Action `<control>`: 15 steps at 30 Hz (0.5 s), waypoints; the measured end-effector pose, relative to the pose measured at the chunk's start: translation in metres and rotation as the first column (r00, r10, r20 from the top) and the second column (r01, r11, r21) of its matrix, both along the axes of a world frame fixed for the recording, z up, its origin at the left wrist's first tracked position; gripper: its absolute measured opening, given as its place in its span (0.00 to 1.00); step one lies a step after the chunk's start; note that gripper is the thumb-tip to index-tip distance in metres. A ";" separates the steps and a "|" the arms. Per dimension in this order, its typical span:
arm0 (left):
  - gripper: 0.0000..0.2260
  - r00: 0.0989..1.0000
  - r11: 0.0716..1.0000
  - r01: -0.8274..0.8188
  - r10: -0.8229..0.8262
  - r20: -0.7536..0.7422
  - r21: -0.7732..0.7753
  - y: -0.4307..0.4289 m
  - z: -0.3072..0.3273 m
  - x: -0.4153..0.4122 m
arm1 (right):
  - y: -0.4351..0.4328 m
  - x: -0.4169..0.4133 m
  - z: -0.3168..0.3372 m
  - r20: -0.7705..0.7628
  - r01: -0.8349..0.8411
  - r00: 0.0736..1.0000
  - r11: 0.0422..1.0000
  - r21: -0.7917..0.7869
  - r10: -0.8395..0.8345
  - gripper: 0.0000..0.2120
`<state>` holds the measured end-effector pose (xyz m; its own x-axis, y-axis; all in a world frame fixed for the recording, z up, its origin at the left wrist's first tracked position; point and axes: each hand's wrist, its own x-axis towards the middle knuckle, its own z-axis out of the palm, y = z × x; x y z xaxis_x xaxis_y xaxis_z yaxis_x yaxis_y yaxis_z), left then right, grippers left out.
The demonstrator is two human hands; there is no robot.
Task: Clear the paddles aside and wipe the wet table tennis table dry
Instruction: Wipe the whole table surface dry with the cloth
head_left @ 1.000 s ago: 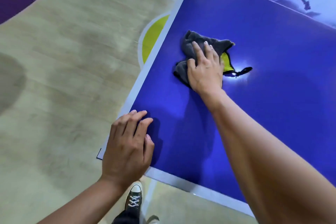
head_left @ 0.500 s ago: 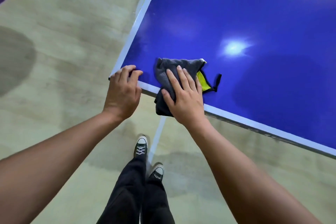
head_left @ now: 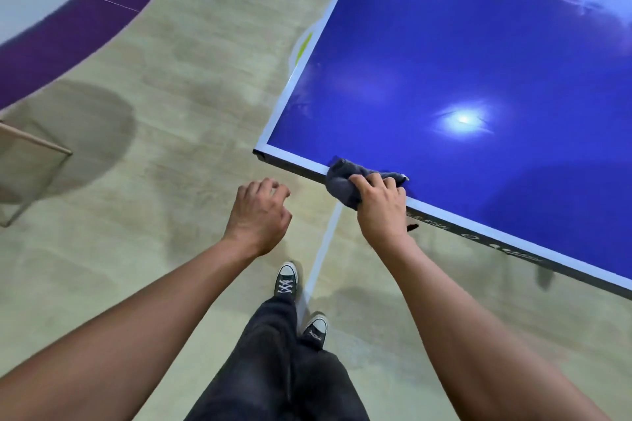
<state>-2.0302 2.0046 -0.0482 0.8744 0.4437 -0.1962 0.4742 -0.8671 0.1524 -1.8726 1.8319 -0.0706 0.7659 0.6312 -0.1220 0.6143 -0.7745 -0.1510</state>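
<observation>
Since the earlier frame the left hand [head_left: 258, 215] is no longer resting on the table [head_left: 444, 61] corner; it is hovering over the floor [head_left: 171, 113], short of that corner and well to the left of the right hand [head_left: 381, 207], fingers loosely curled and holding nothing. The right hand is gripping the grey cloth [head_left: 342, 181], fingers curled over it, right at the table's near edge. The cloth is bunching out to the left of and beyond the knuckles, part lying on the blue top and part hanging over the white border; the hand is hiding the rest, and its yellow side is barely showing. A small dark scrap [head_left: 412, 226] is poking out just below the right wrist, too small to identify. Lettering [head_left: 427, 220] on the table's side, right of that wrist, is partly covered and blurred. A bright glare [head_left: 463, 119] is sitting on the top beyond the right hand. The table is running out of view at the right. Below both hands, dark trousers [head_left: 273, 369] and laced shoes [head_left: 286, 278] are showing. Far left of the left hand, a thin frame [head_left: 41, 142] is being cut off by the picture edge.
</observation>
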 end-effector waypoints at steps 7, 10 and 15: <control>0.21 0.988 1.000 -0.010 0.007 0.153 0.015 0.007 0.057 -0.017 | 0.010 -0.019 0.038 0.051 0.165 0.982 0.953 0.254 -0.184 0.21; 0.19 0.978 0.999 -0.019 0.011 0.209 0.036 0.020 0.079 -0.022 | 0.029 -0.031 0.058 0.057 0.157 0.982 0.939 0.307 -0.183 0.22; 0.16 0.952 0.998 -0.019 0.003 0.305 0.052 0.067 0.104 -0.026 | 0.083 -0.047 0.087 0.057 0.153 0.981 0.915 0.373 -0.187 0.22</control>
<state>-2.0563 2.0721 0.0558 0.8839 0.4562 0.1029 0.4220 -0.8730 0.2446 -1.9197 1.9148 0.0161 0.8625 0.4781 0.1659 0.5025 -0.7696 -0.3940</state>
